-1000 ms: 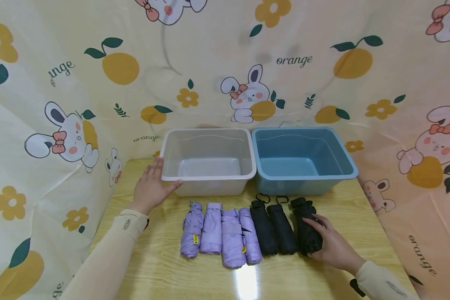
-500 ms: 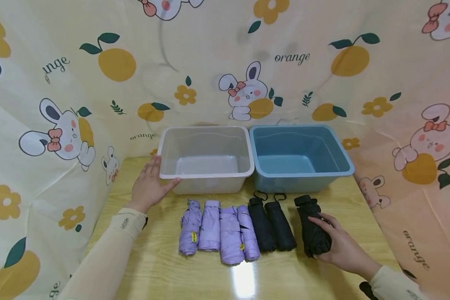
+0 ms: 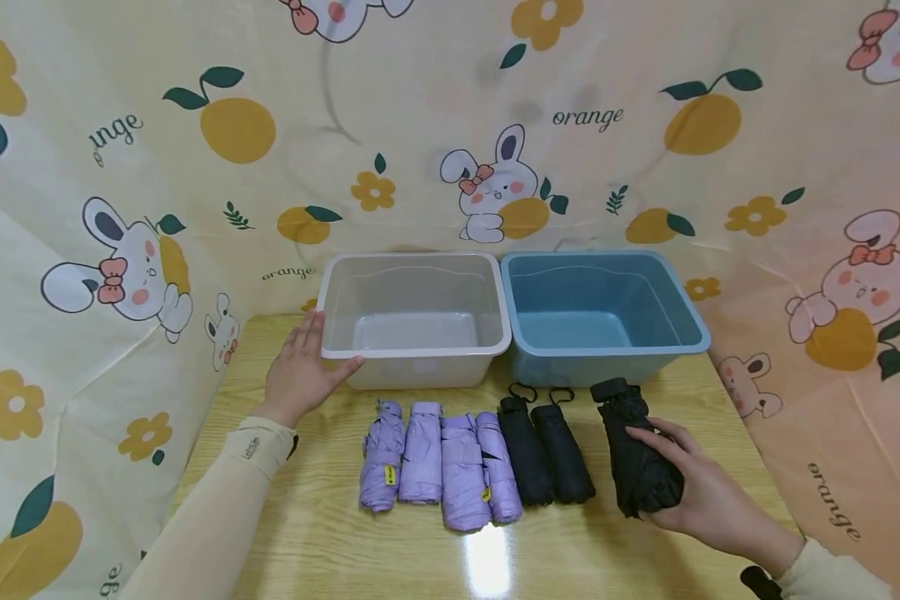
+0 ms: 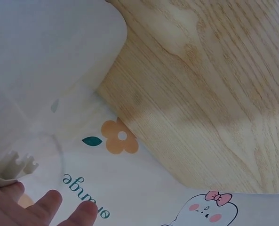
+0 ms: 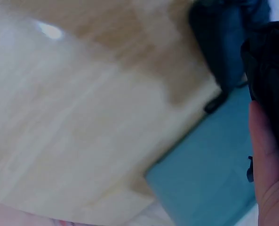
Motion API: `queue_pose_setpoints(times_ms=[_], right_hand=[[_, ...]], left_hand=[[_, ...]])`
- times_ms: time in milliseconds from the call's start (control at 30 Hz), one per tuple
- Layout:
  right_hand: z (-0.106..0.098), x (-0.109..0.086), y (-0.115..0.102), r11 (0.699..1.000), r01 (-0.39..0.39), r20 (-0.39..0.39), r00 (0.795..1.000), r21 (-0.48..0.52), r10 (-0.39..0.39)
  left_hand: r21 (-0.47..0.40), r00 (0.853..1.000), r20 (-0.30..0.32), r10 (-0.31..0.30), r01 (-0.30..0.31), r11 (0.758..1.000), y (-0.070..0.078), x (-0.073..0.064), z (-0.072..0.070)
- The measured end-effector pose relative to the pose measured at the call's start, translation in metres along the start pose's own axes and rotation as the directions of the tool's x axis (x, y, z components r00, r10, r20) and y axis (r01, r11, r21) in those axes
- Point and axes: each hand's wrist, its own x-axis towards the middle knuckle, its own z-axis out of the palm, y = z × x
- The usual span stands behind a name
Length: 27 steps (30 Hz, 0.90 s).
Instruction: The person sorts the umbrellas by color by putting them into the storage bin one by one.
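Note:
In the head view my right hand (image 3: pixel 708 492) grips a folded black umbrella (image 3: pixel 637 450) by its lower half, its top end tilted toward the blue bin (image 3: pixel 607 367). The right wrist view shows the thumb along this dark umbrella (image 5: pixel 273 84). My left hand (image 3: pixel 300 375) rests on the near left corner of the white bin (image 3: pixel 420 372), fingers fairly straight along the rim. To the left of the held umbrella lie two slimmer black umbrellas, one (image 3: pixel 525 454) beside the other (image 3: pixel 564 457). Several folded purple umbrellas, such as the leftmost one (image 3: pixel 382 458), complete the row.
Both bins stand side by side at the back of the wooden table (image 3: pixel 360 558), with nothing inside them. Behind and at the sides hangs a cloth (image 3: pixel 405 100) printed with rabbits and oranges.
My right hand has drawn the gripped black umbrella to the right, away from the other black ones, and its top end has come up slightly. The left hand stays at the white bin.

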Motion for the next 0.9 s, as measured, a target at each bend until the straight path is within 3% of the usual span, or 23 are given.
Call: queue_pose_setpoints(times_ms=[333,733,900], right_hand=[[-0.039,0.013,-0.03,0.996,0.08,-0.09,0.992,-0.044,-0.084],[-0.072,0.031,-0.042,0.996,0.085,-0.088,0.992,-0.025,-0.087],[-0.083,0.04,-0.045,0.993,0.094,-0.108,0.989,-0.067,-0.101]], left_hand=[[-0.003,1.0,-0.013,-0.001,0.001,1.0,-0.002,0.001,0.001],[0.007,1.0,-0.019,0.013,-0.013,1.0,-0.002,0.001,0.0],[0.004,1.0,-0.013,0.018,-0.018,1.0,-0.003,0.001,0.0]])
